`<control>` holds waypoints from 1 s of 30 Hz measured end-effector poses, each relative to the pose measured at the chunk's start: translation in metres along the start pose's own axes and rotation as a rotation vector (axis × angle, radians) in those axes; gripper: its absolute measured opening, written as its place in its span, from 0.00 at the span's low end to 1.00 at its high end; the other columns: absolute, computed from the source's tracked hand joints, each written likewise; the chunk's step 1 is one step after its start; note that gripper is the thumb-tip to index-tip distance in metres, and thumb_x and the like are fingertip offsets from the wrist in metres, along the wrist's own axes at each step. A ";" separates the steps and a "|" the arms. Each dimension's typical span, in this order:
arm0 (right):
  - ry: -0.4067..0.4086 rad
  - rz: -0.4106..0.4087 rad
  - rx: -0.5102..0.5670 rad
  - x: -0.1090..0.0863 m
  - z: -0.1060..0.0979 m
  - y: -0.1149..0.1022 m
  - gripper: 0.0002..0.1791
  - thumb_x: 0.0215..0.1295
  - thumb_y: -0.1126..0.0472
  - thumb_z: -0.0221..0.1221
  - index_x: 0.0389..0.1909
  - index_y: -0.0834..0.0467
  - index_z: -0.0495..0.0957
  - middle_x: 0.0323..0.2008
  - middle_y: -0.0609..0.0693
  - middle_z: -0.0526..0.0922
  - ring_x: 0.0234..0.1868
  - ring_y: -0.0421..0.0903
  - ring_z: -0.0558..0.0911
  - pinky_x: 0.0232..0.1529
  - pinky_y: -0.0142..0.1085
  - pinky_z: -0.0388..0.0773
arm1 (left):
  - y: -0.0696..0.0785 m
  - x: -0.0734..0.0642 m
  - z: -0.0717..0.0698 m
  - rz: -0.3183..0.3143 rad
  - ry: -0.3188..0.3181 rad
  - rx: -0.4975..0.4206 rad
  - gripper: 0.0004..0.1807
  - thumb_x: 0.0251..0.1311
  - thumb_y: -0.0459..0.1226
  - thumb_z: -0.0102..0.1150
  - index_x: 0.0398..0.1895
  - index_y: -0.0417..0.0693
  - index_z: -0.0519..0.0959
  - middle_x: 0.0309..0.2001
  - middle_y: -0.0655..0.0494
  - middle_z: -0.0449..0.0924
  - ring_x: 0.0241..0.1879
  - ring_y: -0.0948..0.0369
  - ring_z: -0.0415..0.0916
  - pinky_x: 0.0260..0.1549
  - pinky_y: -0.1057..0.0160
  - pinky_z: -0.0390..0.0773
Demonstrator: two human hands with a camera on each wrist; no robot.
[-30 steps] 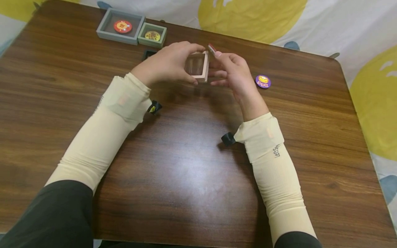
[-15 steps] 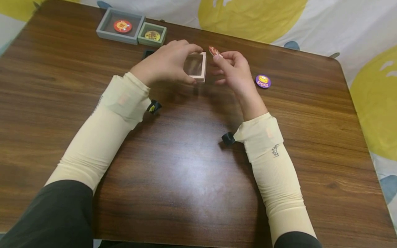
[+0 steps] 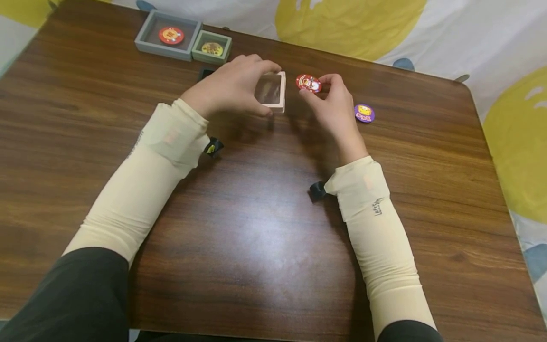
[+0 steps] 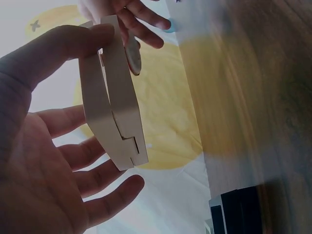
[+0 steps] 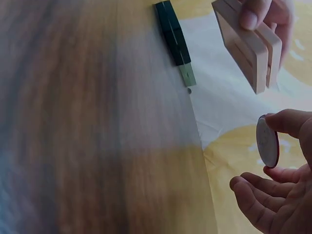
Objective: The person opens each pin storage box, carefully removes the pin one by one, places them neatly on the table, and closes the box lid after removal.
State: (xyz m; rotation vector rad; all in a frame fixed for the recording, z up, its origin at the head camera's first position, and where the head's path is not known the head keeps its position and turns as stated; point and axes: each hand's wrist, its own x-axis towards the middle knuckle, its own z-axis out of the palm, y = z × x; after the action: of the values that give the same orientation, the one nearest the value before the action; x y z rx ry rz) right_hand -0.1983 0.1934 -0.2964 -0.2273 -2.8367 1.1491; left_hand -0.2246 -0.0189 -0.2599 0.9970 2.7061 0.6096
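Observation:
My left hand (image 3: 235,88) grips a small pale pink square display frame (image 3: 282,95) between thumb and fingers, held up over the table. Its window is clear film, and the left wrist view shows two frame halves (image 4: 114,102) lying face to face with a thin gap along the edge. Just right of it, my right hand (image 3: 335,109) pinches a round red badge (image 3: 308,83) by the rim between thumb and index finger. The badge's printed side faces up toward the head; its whitish back (image 5: 265,144) appears in the right wrist view. Badge and frame are apart.
A purple round badge (image 3: 364,113) lies right of my right hand. At the back left stand a grey frame (image 3: 143,45) with a red badge and a green frame (image 3: 229,50) with a yellow badge. A black frame (image 3: 205,74) is partly hidden behind my left hand.
My right hand has drawn slightly right, away from the frame, and turned the red badge from edge-on to printed side up. My left hand has barely moved, still holding the frame.

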 end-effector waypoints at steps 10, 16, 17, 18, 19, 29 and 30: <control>0.052 0.109 -0.086 0.004 -0.007 0.014 0.31 0.58 0.42 0.58 0.55 0.58 0.68 0.50 0.52 0.78 0.51 0.45 0.76 0.53 0.37 0.72 | 0.000 0.001 0.002 0.016 0.006 -0.001 0.44 0.48 0.45 0.67 0.70 0.46 0.61 0.60 0.42 0.68 0.55 0.49 0.65 0.54 0.49 0.68; 0.035 0.262 -0.255 0.006 -0.011 0.018 0.36 0.55 0.32 0.53 0.56 0.54 0.68 0.53 0.53 0.79 0.54 0.51 0.77 0.52 0.45 0.73 | -0.001 0.001 0.003 0.010 0.004 -0.001 0.44 0.48 0.46 0.67 0.70 0.47 0.61 0.61 0.43 0.68 0.55 0.49 0.65 0.54 0.49 0.68; 0.029 0.274 -0.277 0.007 -0.011 0.018 0.36 0.54 0.32 0.53 0.56 0.54 0.68 0.54 0.53 0.79 0.54 0.53 0.77 0.52 0.46 0.73 | -0.001 0.001 0.003 0.008 0.004 -0.001 0.44 0.48 0.46 0.67 0.70 0.47 0.61 0.61 0.43 0.68 0.55 0.49 0.65 0.54 0.50 0.68; 0.025 0.281 -0.295 0.007 -0.012 0.019 0.37 0.54 0.31 0.53 0.55 0.54 0.68 0.54 0.54 0.79 0.54 0.53 0.77 0.52 0.46 0.73 | -0.001 0.001 0.003 0.005 0.003 -0.001 0.44 0.48 0.46 0.67 0.70 0.47 0.61 0.61 0.43 0.68 0.55 0.50 0.65 0.54 0.50 0.68; 0.021 0.287 -0.313 0.008 -0.012 0.020 0.38 0.53 0.30 0.52 0.55 0.54 0.68 0.54 0.54 0.79 0.54 0.54 0.77 0.53 0.47 0.73 | -0.001 0.000 0.003 0.003 0.001 -0.002 0.44 0.49 0.46 0.67 0.70 0.47 0.60 0.61 0.43 0.68 0.55 0.50 0.65 0.55 0.50 0.68; 0.038 0.329 -0.507 0.010 -0.020 0.025 0.39 0.56 0.31 0.47 0.56 0.59 0.68 0.51 0.59 0.80 0.52 0.58 0.80 0.49 0.52 0.76 | 0.000 0.000 0.003 0.004 -0.001 -0.008 0.44 0.49 0.46 0.66 0.70 0.47 0.60 0.61 0.44 0.68 0.55 0.50 0.64 0.55 0.50 0.68; 0.042 0.329 -0.535 0.009 -0.020 0.026 0.37 0.57 0.32 0.46 0.53 0.59 0.70 0.49 0.59 0.80 0.50 0.58 0.81 0.47 0.51 0.77 | 0.000 0.001 0.003 0.005 -0.002 -0.005 0.44 0.50 0.46 0.66 0.70 0.47 0.60 0.61 0.44 0.68 0.55 0.50 0.64 0.55 0.50 0.68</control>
State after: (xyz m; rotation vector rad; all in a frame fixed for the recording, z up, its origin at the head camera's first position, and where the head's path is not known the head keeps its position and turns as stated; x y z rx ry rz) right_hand -0.2024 0.2271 -0.3001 -0.7577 -3.0802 0.3742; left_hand -0.2240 -0.0174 -0.2631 1.0032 2.6996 0.6155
